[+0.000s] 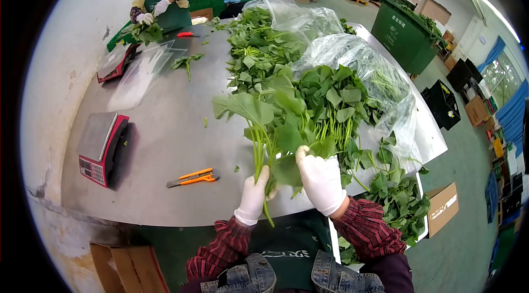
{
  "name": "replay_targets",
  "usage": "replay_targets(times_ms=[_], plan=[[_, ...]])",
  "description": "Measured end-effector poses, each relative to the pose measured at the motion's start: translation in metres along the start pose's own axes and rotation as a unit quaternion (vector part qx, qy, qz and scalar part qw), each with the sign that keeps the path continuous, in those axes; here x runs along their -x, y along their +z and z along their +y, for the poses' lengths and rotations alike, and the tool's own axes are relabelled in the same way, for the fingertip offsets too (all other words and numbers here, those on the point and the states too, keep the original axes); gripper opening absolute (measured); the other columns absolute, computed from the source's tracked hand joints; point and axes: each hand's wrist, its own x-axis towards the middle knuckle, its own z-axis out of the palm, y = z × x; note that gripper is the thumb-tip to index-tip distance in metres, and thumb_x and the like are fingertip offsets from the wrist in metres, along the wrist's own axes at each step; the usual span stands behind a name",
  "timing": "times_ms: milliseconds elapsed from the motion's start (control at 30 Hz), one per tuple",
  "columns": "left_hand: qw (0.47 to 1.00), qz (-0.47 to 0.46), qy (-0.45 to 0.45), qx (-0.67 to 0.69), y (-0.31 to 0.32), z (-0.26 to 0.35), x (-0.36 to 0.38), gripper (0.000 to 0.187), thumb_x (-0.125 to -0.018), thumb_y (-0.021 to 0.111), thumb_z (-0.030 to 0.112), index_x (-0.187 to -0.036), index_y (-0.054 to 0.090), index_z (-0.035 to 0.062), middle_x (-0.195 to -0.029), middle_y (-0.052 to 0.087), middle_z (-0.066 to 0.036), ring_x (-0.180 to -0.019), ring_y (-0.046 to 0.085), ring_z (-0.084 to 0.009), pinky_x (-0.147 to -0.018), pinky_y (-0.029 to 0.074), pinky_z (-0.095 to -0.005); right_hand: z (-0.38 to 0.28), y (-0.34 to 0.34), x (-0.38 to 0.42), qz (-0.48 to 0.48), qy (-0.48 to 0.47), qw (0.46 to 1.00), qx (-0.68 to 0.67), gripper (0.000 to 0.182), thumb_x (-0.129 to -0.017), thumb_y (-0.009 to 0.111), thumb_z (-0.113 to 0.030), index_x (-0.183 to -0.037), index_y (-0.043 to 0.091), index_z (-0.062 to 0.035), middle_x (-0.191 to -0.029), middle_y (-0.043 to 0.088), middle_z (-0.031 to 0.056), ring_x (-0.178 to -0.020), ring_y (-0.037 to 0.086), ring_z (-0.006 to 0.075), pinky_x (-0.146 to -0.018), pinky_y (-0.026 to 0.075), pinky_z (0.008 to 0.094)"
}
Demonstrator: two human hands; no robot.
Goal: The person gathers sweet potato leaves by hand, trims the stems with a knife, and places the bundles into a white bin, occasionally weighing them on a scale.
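My left hand (253, 196), in a white glove, is closed round the stems of a bunch of leafy greens (250, 111) held upright over the near table edge. One stem hangs below the fist. My right hand (320, 180), also gloved, is closed at the bunch's right side, thumb and fingers pinched on a leaf stem; the exact grip is partly hidden by leaves. Just beyond it lies a pile of long-stemmed greens (336, 100). Left of my hands, an orange utility knife (194, 178) rests on the metal table (165, 205).
A red scale (99, 147) stands at the table's left, another (115, 64) farther back beside clear plastic bags (144, 75). Plastic sheeting (352, 53) partly covers the greens. A co-worker (168, 1) handles greens at the far left. More greens (399, 205) fill a container on my right.
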Motion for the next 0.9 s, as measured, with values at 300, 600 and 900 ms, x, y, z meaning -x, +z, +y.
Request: replay_targets(times_ms=[300, 600, 900], plan=[[0.993, 0.018, 0.039, -0.109, 0.006, 0.002, 0.004, 0.040, -0.095, 0.045, 0.040, -0.083, 0.056, 0.0032, -0.065, 0.057, -0.003, -0.051, 0.046, -0.0067, -0.046, 0.033, -0.0197, -0.002, -0.008, -0.010, 0.028, -0.055, 0.995, -0.072, 0.032, -0.074, 0.051, -0.007, -0.106, 0.052, -0.0025, -0.060, 0.044, 0.0025, -0.054, 0.049, 0.0186, -0.048, 0.036, 0.0313], [0.995, 0.072, 0.007, -0.073, 0.008, -0.002, 0.005, 0.042, -0.093, 0.049, 0.040, -0.085, 0.061, 0.0008, -0.062, 0.053, 0.001, -0.049, 0.045, -0.0061, -0.047, 0.035, -0.0205, -0.054, 0.036, 0.025, -0.065, -0.020, 0.964, -0.256, 0.011, -0.078, 0.056, -0.012, -0.074, 0.048, -0.0043, -0.056, 0.054, 0.0101, -0.049, 0.058, 0.0248, -0.046, 0.046, 0.0349], [0.971, -0.023, 0.108, 0.214, -0.043, 0.013, -0.014, 0.048, -0.093, 0.046, 0.043, -0.120, 0.046, 0.0031, -0.071, 0.048, 0.000, -0.053, 0.038, -0.0074, -0.050, 0.032, -0.0227, 0.069, 0.032, 0.042, -0.160, 0.287, 0.944, -0.007, 0.028, -0.082, 0.058, -0.030, -0.071, 0.058, -0.0052, -0.057, 0.057, 0.0116, -0.052, 0.060, 0.0284, -0.048, 0.048, 0.0393]])
